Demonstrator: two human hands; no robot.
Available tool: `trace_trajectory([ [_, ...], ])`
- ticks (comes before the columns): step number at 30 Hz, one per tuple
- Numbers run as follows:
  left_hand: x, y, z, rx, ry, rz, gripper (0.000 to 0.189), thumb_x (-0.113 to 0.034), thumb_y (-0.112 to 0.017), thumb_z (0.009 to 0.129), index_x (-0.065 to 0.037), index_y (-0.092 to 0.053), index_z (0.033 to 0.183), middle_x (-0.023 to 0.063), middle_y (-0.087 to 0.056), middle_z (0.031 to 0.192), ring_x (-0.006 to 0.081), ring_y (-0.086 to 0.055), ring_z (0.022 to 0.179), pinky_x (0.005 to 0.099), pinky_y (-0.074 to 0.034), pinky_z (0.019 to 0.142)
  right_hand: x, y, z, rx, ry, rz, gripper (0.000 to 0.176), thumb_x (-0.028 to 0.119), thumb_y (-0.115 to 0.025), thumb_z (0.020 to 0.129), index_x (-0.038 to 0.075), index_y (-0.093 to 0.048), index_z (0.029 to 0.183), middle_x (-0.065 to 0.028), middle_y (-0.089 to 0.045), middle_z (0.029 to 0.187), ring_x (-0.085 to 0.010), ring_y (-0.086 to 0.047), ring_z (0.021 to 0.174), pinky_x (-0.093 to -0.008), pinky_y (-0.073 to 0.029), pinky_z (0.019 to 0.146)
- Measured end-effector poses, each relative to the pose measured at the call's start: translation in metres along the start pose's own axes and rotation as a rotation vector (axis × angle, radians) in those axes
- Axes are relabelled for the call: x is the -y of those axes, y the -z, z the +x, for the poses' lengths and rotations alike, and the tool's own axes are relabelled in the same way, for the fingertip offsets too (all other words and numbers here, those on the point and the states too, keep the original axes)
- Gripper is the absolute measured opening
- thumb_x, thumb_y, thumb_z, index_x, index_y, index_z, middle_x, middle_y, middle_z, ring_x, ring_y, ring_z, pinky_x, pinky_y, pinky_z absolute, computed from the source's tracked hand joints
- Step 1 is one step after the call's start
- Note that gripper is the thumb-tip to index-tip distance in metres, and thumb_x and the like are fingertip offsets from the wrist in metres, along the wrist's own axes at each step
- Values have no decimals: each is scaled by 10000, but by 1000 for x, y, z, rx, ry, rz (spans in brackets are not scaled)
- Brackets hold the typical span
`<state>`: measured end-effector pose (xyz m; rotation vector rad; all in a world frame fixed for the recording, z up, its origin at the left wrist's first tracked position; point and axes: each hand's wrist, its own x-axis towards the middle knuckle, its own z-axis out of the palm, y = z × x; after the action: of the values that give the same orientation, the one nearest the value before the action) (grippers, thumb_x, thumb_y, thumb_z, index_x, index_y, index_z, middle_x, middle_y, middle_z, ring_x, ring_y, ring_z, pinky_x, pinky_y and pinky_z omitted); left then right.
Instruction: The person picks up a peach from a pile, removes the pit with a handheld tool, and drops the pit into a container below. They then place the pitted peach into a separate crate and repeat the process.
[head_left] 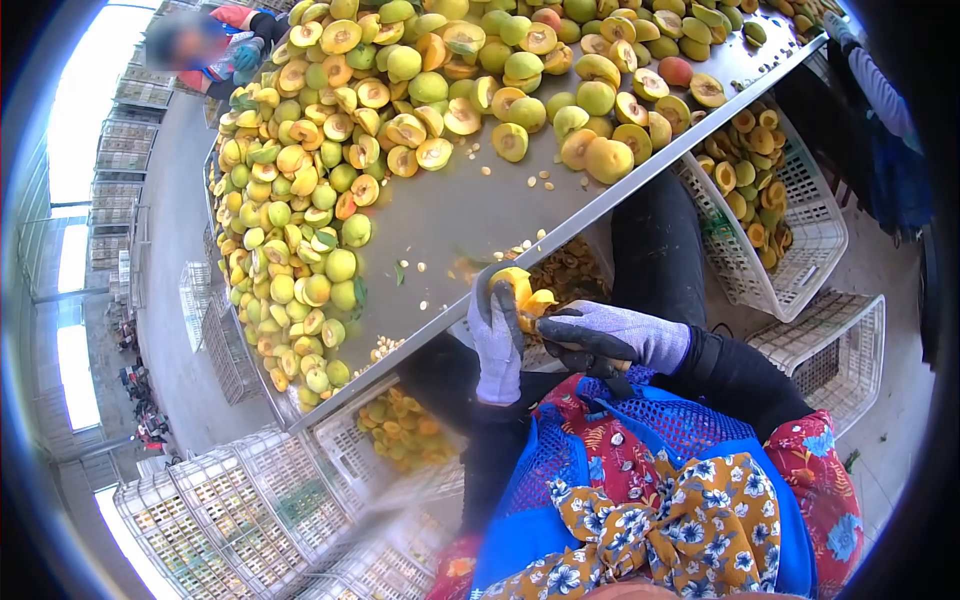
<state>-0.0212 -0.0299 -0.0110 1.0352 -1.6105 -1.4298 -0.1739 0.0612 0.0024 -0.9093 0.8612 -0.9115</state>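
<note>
My left hand, in a lavender glove with a dark grey palm, holds a cut yellow peach upright at the table's edge. The peach is split open and orange-yellow flesh shows. My right hand, gloved alike, is just right of it with fingers curled and the fingertips close to the fruit. Whatever the right hand grips is hidden by the fingers. Beyond both hands, a metal table bears a large heap of whole and halved peaches. Small pale kernels lie scattered on its surface.
A white crate of peach halves stands at the right, above another crate. Below the table edge sit discarded bits and a crate of halves. Stacked crates fill the lower left. Other people work around the table.
</note>
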Motion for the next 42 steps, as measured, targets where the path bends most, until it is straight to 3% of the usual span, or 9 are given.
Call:
trace_trajectory([
  [13,-26,17,10,-407,111,-87,407,-365,-506,1033,21,-581,1140,80,-601,1024,150,-538,920,293,-457,846,-1,3,-2,83,-265,639,384,408,-516,1012,47,-592,907,18,-555,645,-45,-487,483,-201,-389,420],
  [16,-55,81,-4,-437,98,461,304,-273,-549,1017,16,-613,1084,84,-625,981,151,-555,900,297,-469,809,-30,4,-6,8,-223,486,403,418,-498,1017,55,-588,864,31,-542,605,-33,-480,451,-190,-365,395],
  [20,-55,195,-61,-206,377,1560,408,-309,-624,924,-10,-589,1199,235,-615,1161,421,-592,1041,462,-470,910,-19,11,-16,-21,-303,512,397,411,-495,1018,61,-591,858,22,-538,622,-29,-486,452,-177,-358,402],
  [23,-47,225,-45,-211,369,1721,530,-428,-605,899,-32,-577,1250,226,-561,1236,389,-566,1129,484,-456,940,-12,15,-13,-99,-268,400,423,438,-509,1007,47,-598,873,14,-548,630,-44,-494,457,-191,-369,410],
  [26,-15,211,56,-84,-64,1497,469,-380,-547,941,-21,-579,1242,263,-601,1174,398,-577,1091,459,-451,937,-19,16,-8,-155,-278,335,451,466,-516,996,34,-607,903,7,-555,636,-65,-512,473,-206,-389,425],
  [30,12,97,208,-76,-168,1008,389,-337,-513,967,24,-647,1027,229,-677,936,402,-638,897,435,-489,796,5,18,-21,-144,-329,133,479,492,-469,1011,58,-572,836,5,-516,671,-82,-479,615,-266,-405,559],
  [31,22,75,234,-51,90,885,432,-385,-549,951,31,-656,994,216,-680,871,351,-662,836,411,-505,757,2,18,-23,-177,-292,91,474,490,-475,1009,58,-572,840,9,-515,671,-79,-478,618,-265,-405,558],
  [32,85,70,263,-117,-146,937,428,-367,-623,913,36,-631,1058,191,-686,883,290,-671,787,374,-522,709,-4,19,-26,-209,-256,49,469,487,-480,1007,58,-571,843,12,-514,672,-75,-478,620,-263,-404,558],
  [42,-18,28,124,171,349,-222,473,-122,-694,846,-30,-466,1250,84,-598,1006,163,-633,798,254,-553,591,18,12,-23,-458,-2,-438,258,267,-547,992,10,-538,983,-149,-577,687,-291,-602,629,-420,-455,583],
])
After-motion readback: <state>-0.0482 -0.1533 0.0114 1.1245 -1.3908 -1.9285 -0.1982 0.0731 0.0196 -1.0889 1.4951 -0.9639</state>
